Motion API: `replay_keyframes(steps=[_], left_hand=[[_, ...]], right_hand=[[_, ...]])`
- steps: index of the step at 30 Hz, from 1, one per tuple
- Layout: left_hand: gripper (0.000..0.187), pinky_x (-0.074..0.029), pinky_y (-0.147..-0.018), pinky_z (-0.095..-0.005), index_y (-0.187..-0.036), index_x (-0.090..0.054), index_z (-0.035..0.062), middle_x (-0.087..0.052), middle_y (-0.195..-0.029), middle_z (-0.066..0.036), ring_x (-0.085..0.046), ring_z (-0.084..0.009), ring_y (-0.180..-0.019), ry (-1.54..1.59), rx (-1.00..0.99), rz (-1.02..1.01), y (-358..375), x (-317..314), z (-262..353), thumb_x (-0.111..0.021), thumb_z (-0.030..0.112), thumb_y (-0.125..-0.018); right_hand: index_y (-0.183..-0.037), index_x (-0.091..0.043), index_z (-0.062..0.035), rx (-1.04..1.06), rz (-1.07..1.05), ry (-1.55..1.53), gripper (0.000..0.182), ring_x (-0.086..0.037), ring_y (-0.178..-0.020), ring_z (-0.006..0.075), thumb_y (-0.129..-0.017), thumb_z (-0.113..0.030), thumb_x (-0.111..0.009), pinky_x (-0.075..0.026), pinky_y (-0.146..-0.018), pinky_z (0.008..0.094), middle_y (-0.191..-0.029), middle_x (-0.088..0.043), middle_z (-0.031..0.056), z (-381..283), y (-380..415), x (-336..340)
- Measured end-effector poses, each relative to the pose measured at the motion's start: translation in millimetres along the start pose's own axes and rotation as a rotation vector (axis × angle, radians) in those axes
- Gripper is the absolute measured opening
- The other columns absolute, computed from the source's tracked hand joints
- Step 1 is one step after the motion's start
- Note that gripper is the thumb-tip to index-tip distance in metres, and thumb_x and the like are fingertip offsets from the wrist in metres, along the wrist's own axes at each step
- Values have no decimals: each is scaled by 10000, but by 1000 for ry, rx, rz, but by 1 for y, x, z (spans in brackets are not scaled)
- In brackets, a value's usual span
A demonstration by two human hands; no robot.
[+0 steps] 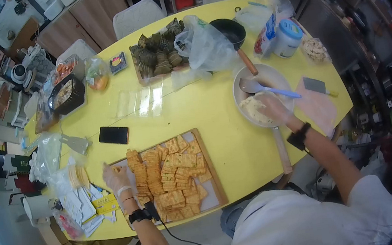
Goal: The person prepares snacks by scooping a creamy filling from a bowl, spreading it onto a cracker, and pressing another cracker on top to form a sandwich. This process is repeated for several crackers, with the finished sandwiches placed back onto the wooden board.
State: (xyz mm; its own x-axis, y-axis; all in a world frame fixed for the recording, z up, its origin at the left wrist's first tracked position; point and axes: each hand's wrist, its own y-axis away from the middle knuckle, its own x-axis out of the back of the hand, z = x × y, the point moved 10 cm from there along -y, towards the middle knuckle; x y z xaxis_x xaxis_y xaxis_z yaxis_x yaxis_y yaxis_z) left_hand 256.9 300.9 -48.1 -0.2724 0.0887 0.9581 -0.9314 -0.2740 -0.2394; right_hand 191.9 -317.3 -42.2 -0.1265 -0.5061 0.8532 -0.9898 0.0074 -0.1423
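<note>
My left hand (116,178), in a clear plastic glove, is at the left edge of a tray (220,188) of orange-brown crackers (181,161). Its fingers are curled; whatever they hold is too small to make out. The crackers lie in overlapping rows and loose piles on the tray's pale lining. Over on the right, my gloved right hand (273,107) reaches into a light-coloured frying pan (276,123), its fingers closed on a pale, soft, dough-like mass (253,109). A blue-handled spatula (278,91) rests across the pan beside that hand.
A phone (114,135) lies beyond the tray. Leaf-wrapped dumplings (162,62), a plastic bag (203,42) and a dark pan (228,31) stand at the back. A blue-lidded tub (288,38) is at the right; white packets (75,205) lie left.
</note>
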Motion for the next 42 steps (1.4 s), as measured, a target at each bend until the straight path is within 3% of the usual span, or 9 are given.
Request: replay_keyframes(steps=[5,9,11,17,20,27,33,39,42], left_hand=[[558,-409,-961,-414,-1259,-489,-20,-547,-1219,-195,-503,-365,-1137,425,-298,82,46,64,132,-691,223,-800],[436,-458,-894,-319,-1263,-519,23,-577,-1194,-126,-554,-222,-1066,930,-190,-284,104,32,235,-633,182,-874],[439,-477,-850,-289,-1283,-509,46,-579,-1190,-109,-560,-170,-1019,1219,-148,-674,140,20,310,-625,164,-876],[567,-482,-718,-271,-1385,-362,63,-575,-1166,-94,-568,-134,-811,1515,-402,-700,197,-59,505,-576,86,-861],[429,-483,-658,-258,-1304,-449,46,-596,-1027,-62,-561,-109,-710,1441,-265,-1273,233,-69,563,-526,83,-884],[293,-488,-599,-306,-1134,-563,36,-623,-817,-63,-587,-154,-607,1148,-430,-1209,238,-84,558,-429,218,-947],[343,-476,-587,-296,-1071,-581,39,-611,-800,-53,-580,-144,-627,1173,-402,-1278,231,-57,550,-404,319,-980],[296,-461,-593,-275,-967,-586,62,-607,-811,-33,-556,-125,-663,1143,-450,-1201,229,-74,554,-508,346,-939],[274,-475,-614,-333,-1006,-593,53,-631,-857,-88,-594,-211,-702,999,-493,-1083,235,-98,555,-553,302,-898]], right_hand=[[-951,-634,-20,35,-277,237,233,-582,-939,387,-728,-89,-640,-458,-838,420,-945,-631,209,2,-61,-80],[-882,-651,-19,-110,-436,172,161,-609,-804,390,-739,-90,-635,-488,-747,419,-790,-620,235,23,-60,-80],[-866,-648,-26,-287,-369,-134,131,-606,-756,304,-766,-110,-636,-482,-715,369,-764,-622,177,31,-54,-45],[-975,-609,-59,-516,-402,-885,172,-530,-728,68,-827,-143,-634,-439,-672,245,-850,-601,7,38,-11,23],[-1070,-571,-45,-494,-351,-1043,256,-539,-774,65,-835,-127,-627,-444,-705,243,-917,-598,-2,38,1,53],[-1094,-610,-30,128,-252,-364,288,-604,-843,194,-817,-109,-622,-489,-765,311,-994,-628,91,37,-3,71],[-869,-678,-29,41,-433,-416,137,-626,-710,239,-793,-121,-613,-490,-690,330,-749,-648,127,12,-5,68],[-774,-656,3,110,-204,-279,147,-590,-636,207,-802,-115,-574,-474,-655,322,-701,-640,87,12,-6,96],[-816,-648,-2,-375,-108,-968,139,-568,-691,151,-813,-112,-563,-457,-695,278,-775,-617,33,7,-3,132]])
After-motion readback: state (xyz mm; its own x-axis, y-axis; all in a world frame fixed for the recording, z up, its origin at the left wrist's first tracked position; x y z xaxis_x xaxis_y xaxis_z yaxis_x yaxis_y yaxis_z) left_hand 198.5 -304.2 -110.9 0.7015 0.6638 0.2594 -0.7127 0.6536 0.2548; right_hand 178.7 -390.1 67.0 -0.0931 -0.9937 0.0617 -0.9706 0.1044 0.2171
